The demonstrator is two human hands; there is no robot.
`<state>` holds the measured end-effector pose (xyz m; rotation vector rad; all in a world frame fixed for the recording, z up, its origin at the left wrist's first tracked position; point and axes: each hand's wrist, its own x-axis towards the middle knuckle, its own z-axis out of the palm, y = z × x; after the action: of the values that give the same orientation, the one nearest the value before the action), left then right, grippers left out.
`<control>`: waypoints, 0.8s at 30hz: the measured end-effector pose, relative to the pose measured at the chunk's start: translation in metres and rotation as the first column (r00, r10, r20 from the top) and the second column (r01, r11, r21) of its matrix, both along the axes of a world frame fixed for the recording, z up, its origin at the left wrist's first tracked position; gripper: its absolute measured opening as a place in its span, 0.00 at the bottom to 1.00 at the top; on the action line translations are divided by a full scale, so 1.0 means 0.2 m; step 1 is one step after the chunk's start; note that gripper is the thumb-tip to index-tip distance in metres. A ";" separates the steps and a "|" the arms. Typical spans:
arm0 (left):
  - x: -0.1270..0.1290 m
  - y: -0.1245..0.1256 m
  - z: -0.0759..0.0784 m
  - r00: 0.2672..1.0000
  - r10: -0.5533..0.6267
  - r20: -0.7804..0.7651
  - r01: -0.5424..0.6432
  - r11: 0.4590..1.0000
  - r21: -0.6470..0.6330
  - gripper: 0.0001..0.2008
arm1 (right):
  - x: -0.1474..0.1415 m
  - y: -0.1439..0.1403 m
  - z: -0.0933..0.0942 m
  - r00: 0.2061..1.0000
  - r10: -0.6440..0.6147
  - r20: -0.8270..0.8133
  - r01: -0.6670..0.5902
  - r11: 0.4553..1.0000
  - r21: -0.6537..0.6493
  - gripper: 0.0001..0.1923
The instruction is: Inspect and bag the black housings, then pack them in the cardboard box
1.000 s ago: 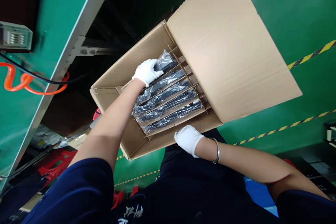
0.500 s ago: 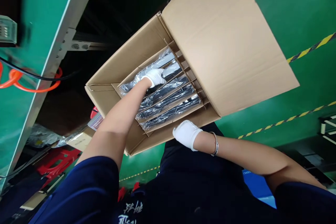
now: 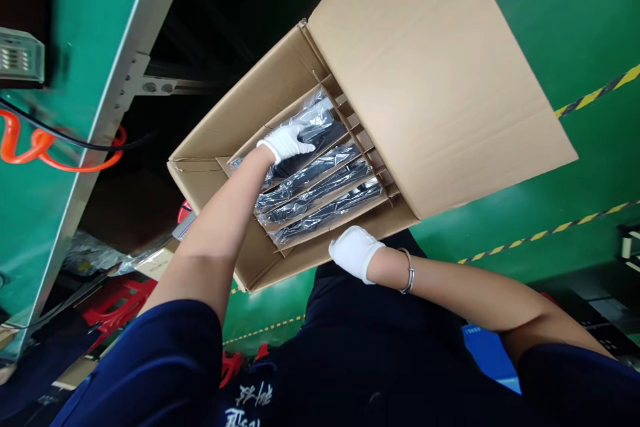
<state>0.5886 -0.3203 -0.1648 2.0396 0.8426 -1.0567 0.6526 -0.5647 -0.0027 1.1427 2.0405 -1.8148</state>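
A cardboard box (image 3: 250, 103) stands open in front of me, with cardboard dividers (image 3: 327, 205) inside. Between them lie several dark, long items in clear plastic bags (image 3: 317, 197); their exact kind is hidden by the wrapping. My left hand (image 3: 287, 142), in a white glove, rests on the bagged dark item (image 3: 323, 123) nearest the far wall, fingers spread and thumb apart. At the box's near rim is my right hand (image 3: 356, 253), also white-gloved, its fingers curled over the edge.
A large box flap (image 3: 435, 80) is folded out to the right. On the left runs a green workbench with a metal edge (image 3: 123, 47) and an orange coiled hose (image 3: 40, 143). Yellow-black tape (image 3: 600, 93) marks the green floor. Red stools (image 3: 117, 303) stand lower left.
My left hand has shifted slightly left and its fingers have spread. The bagged item under it now lies flatter across its slot. My right hand stays at the rim.
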 end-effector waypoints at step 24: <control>-0.07 -0.23 -0.02 0.995 -0.062 -0.075 0.050 0.989 -0.142 0.22 | 0.03 0.01 0.01 1.000 -0.013 -0.003 0.013 1.000 -0.010 0.15</control>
<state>0.5744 -0.3669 -0.1683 1.9241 0.7323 -1.2004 0.6585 -0.5635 -0.0004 1.1545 2.0282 -1.8311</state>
